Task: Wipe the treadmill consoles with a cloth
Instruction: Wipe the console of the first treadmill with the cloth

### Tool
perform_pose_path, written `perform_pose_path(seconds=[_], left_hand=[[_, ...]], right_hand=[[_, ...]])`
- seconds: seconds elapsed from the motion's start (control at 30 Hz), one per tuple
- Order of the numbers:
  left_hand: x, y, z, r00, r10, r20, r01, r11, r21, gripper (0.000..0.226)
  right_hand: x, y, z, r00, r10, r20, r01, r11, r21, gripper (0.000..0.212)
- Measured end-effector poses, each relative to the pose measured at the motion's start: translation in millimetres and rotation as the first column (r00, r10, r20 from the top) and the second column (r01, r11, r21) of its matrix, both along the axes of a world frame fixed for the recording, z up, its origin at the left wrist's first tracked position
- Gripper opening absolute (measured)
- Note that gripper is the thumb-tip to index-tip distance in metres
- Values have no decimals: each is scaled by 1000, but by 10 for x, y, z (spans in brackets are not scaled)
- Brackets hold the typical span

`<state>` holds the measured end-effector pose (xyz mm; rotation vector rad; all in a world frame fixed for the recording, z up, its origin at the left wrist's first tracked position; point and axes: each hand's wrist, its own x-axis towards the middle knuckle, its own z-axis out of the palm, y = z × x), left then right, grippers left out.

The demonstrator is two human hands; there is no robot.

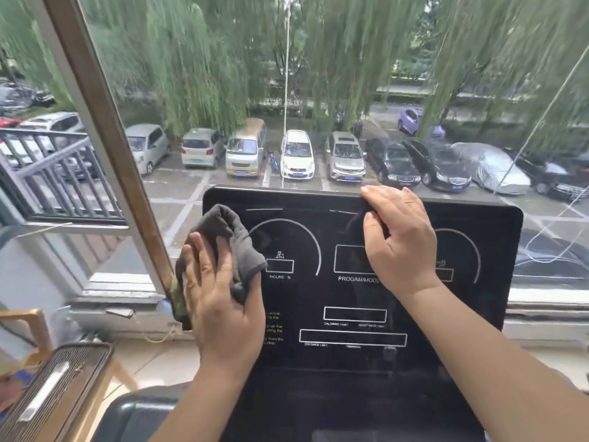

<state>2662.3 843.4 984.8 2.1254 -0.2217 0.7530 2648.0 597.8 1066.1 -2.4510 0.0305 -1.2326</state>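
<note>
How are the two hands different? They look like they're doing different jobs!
The left hand holds a grey cloth; the right hand holds no cloth. The left hand is at the console's left side, lower down; the right hand is up at its top edge. The left hand pushes the cloth on the panel; the right hand hooks its fingers over the edge. Both are bare and at the same black console.

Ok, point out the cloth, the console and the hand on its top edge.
cloth (227, 222): head view, bunched grey upper folds.
console (302, 301): head view, bare black panel.
right hand (402, 242): head view, back of the hand.
</note>
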Motion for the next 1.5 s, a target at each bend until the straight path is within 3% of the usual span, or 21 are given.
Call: perform_pose_path(seconds=[0.17, 0.33, 0.47, 0.57, 0.63, 0.7, 0.73, 0.8, 0.87, 0.93, 0.97, 1.0, 1.07, 1.13, 1.2, 1.27, 1.33, 1.37, 1.4, 1.43, 1.5], left_hand=[[467, 178, 509, 995, 20, 101, -53, 939, 340, 68], [482, -109, 407, 988, 59, 143, -111, 913, 392, 76], [178, -146, -176, 970, -79, 232, -84, 781, 619, 86], [231, 111, -167, 954, -156, 254, -90, 664, 743, 92], [386, 204, 70, 966, -59, 252, -131, 729, 672, 84], [464, 116, 288, 988, 74, 136, -129, 878, 461, 77], [432, -7, 326, 987, 128, 98, -156, 911, 383, 76], [285, -265, 218, 981, 162, 110, -191, 909, 370, 78], [109, -410, -25, 986, -9, 167, -78, 859, 506, 85], [56, -348, -145, 925, -297, 239, 29, 679, 733, 91], [113, -279, -95, 885, -386, 259, 29, 602, 798, 89], [201, -224, -5, 870, -407, 279, 11, 581, 814, 86], [368, -191, 222, 917, -250, 311, -40, 718, 695, 81], [388, -339, 354, 978, 8, 211, -105, 884, 455, 79], [248, -596, 309, 985, 95, 147, -143, 921, 363, 82], [69, -735, 89, 971, -103, 217, -40, 821, 569, 90], [52, -590, -12, 865, -436, 250, 48, 567, 823, 91], [131, -463, 43, 803, -538, 257, 50, 490, 870, 88], [239, -348, 118, 775, -568, 277, 50, 492, 869, 85], [346, -243, 204, 792, -522, 315, 48, 569, 821, 82], [471, -101, 326, 907, -248, 341, -13, 792, 610, 79]], right_hand=[[5, 23, -7, 1000, -21, -3, 21, 1000, 15, 42], [10, 33, 17, 1000, -22, -11, 21, 1000, -8, 42], [2, 10, 25, 1000, -11, -21, 10, 1000, -27, 43], [-19, 4, 37, 999, -3, -39, 2, 1000, -28, 44], [-16, 15, 40, 999, -10, -45, 9, 1000, -28, 45], [-13, 35, 35, 998, -14, -55, 14, 1000, -10, 47], [-11, 41, 35, 998, -15, -61, 15, 1000, 4, 48], [-5, 41, 34, 997, -13, -73, 14, 1000, 16, 50], [-5, 11, 32, 997, -11, -82, 11, 1000, 2, 52], [-7, -11, 26, 996, 0, -91, -2, 1000, -20, 56], [-9, -11, 22, 995, 3, -100, -6, 1000, -26, 57], [-8, -9, 18, 994, 3, -106, -6, 1000, -26, 58], [-4, -1, 14, 994, 1, -109, -2, 1000, -14, 59], [-13, 5, 17, 993, 3, -117, -3, 1000, 3, 59], [-18, 1, 24, 992, 15, -122, -14, 1000, 10, 59], [-16, -13, 30, 993, 31, -117, -31, 1000, 2, 60], [-22, -29, 33, 993, 33, -117, -36, 999, -21, 57], [-29, -35, 36, 993, 29, -118, -33, 999, -34, 55], [-34, -39, 41, 993, 24, -116, -30, 998, -46, 54], [-38, -38, 43, 993, 22, -115, -29, 998, -56, 52], [-44, -29, 37, 993, 16, -115, -23, 998, -59, 49]])
